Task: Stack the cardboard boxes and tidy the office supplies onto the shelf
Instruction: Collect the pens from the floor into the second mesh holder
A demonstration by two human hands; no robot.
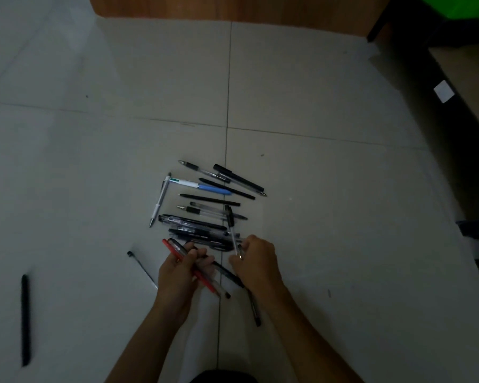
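Several pens lie scattered in a loose pile on the pale tiled floor. My left hand grips a small bundle of pens, a red pen among them, slanting down to the right. My right hand pinches a clear pen with a black cap, which stands almost upright over the near edge of the pile. A white and blue pen and a white click pen lie at the pile's left side.
A lone black pen lies far left on the floor, and a thin black pen lies just left of my left hand. A wooden panel runs along the far side. Dark furniture and a cardboard surface stand on the right.
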